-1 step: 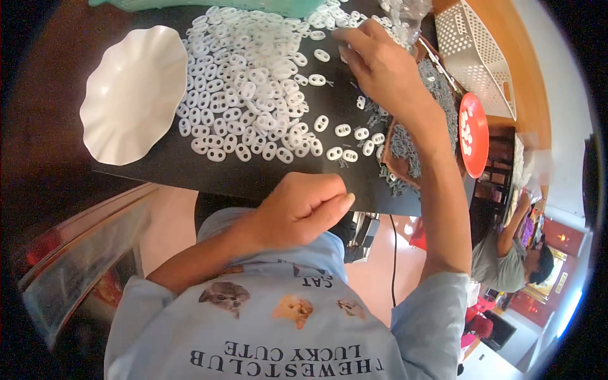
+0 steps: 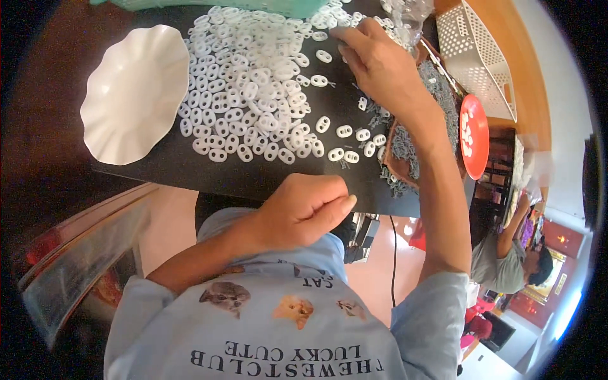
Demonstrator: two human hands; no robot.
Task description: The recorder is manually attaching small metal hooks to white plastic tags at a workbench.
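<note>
At the table's near edge my left hand [image 2: 307, 209] is closed, its thumb pressed against the curled fingers. Whatever may be inside it is hidden. My right hand [image 2: 386, 66] reaches over the far right part of the table, with its forefinger and thumb apart and bent downward. Small white oval pieces with two holes, such as this one [image 2: 323, 56], lie near its fingertips. To the left of it spreads a large pile of the same white pieces [image 2: 218, 101]. Below its wrist is a heap of small dark grey pieces [image 2: 405, 142] in a brown holder [image 2: 398, 171].
A white wavy-edged dish [image 2: 136, 95] stands at the left. A green basket [image 2: 253, 6] is at the far edge. On the right are a red plate [image 2: 475, 161] with white bits, a white perforated basket [image 2: 475, 50] and a clear plastic bag [image 2: 408, 12]. Another person [image 2: 506, 259] sits beyond.
</note>
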